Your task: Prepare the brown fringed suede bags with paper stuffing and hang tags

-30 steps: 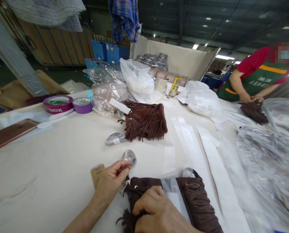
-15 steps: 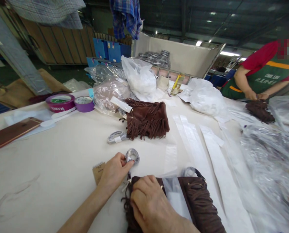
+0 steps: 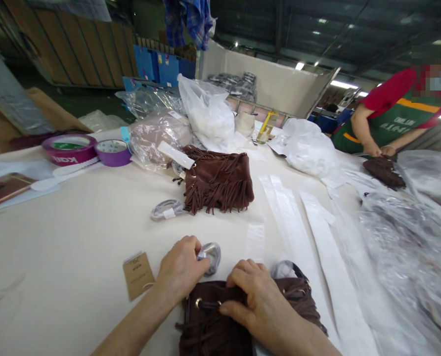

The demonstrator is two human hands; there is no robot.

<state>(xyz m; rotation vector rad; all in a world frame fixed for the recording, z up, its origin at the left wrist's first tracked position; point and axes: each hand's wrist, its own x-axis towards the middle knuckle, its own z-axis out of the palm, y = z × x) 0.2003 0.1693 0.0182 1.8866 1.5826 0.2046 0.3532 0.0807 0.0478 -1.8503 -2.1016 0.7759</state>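
A dark brown fringed handbag [image 3: 216, 316] with gold eyelets lies at the bottom of the head view, its lower part cut off. My right hand [image 3: 259, 301] grips its top edge, thumb on the front and fingers curled over the rim. Just above the bag's left corner, my left hand [image 3: 181, 264] pinches a coiled strap [image 3: 212, 257] wrapped in clear plastic. A cardboard price tag [image 3: 137, 277] lies left of my left wrist. Behind my right hand, another plastic-wrapped coil [image 3: 283, 270] shows at the bag's right side.
A second brown fringed handbag [image 3: 220, 180] lies farther back beside a wrapped coil [image 3: 166, 210]. Purple tape rolls [image 3: 112, 153] and a phone [image 3: 5, 190] are at left. White strips [image 3: 283, 217] and clear plastic bags [image 3: 402, 247] spread rightward. A co-worker [image 3: 394, 113] handles a brown item.
My right hand has moved right along the bag's top, uncovering its eyelets. The strap coil in my left hand has shifted slightly right and down. The price tag shows more fully.
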